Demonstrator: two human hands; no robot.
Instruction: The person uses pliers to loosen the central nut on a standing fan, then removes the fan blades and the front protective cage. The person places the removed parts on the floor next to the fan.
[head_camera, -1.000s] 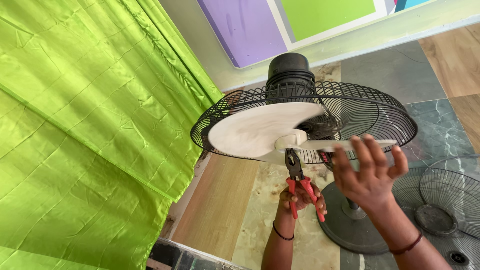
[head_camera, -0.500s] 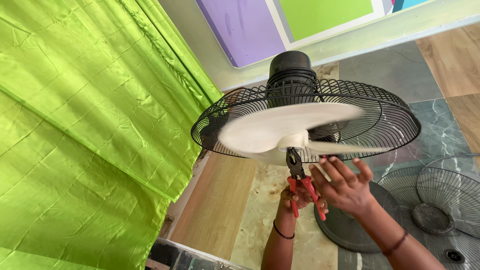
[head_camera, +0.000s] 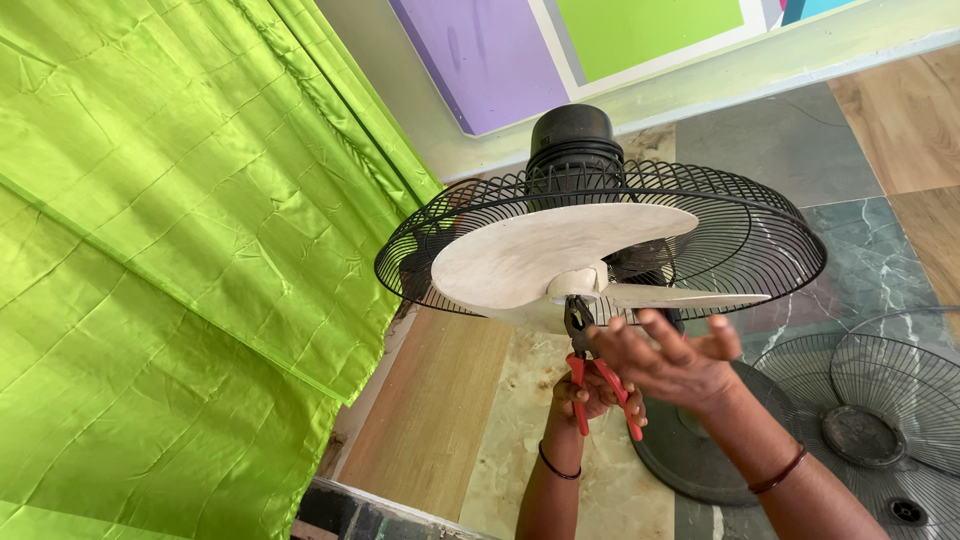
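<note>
From the head camera, the left hand grips red-handled pliers whose nose meets the hub of the white fan blade. The right hand, fingers spread, hovers just below the blade and covers part of the pliers. A loose black grille, right of the blade, is cut off; a green curtain hangs left.

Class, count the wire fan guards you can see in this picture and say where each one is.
2. One black rear guard sits behind the pale fan blades on the stand fan. The other guard lies flat on the floor at right, cut off by the picture's edge; more may lie outside the view.
</note>
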